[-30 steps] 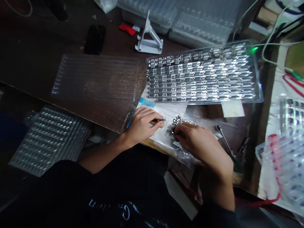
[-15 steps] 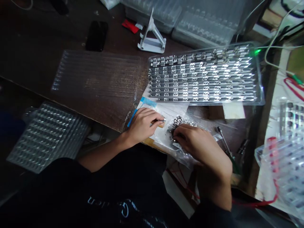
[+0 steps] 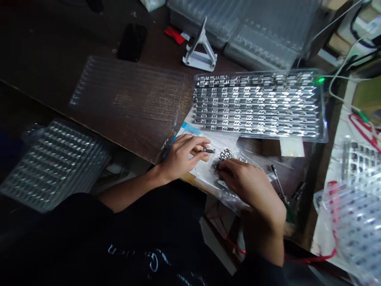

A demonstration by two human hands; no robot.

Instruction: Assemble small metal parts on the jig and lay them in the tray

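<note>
Between the thumb and fingers of my left hand (image 3: 181, 155) is a small D-sub connector (image 3: 209, 151), its pin-holed face turned to the right. My right hand (image 3: 248, 180) is closed at the fingertips, beside a small heap of shiny metal parts (image 3: 225, 154) on a clear plastic bag (image 3: 230, 194). What those fingertips pinch, if anything, is hidden. Beyond both hands lies a clear tray (image 3: 324, 127) holding rows of similar metal connectors (image 3: 256, 105).
A clear ridged tray (image 3: 133, 93) lies on the dark table at left, below a black phone (image 3: 132, 42). A white stand (image 3: 201, 55) and stacked trays (image 3: 268, 33) are behind. Filled trays (image 3: 55, 167) are stacked lower left. A screwdriver (image 3: 278, 180) lies at right.
The camera view has shifted slightly. My left hand has turned the connector so its face shows more. My right hand stays at the heap of parts.
</note>
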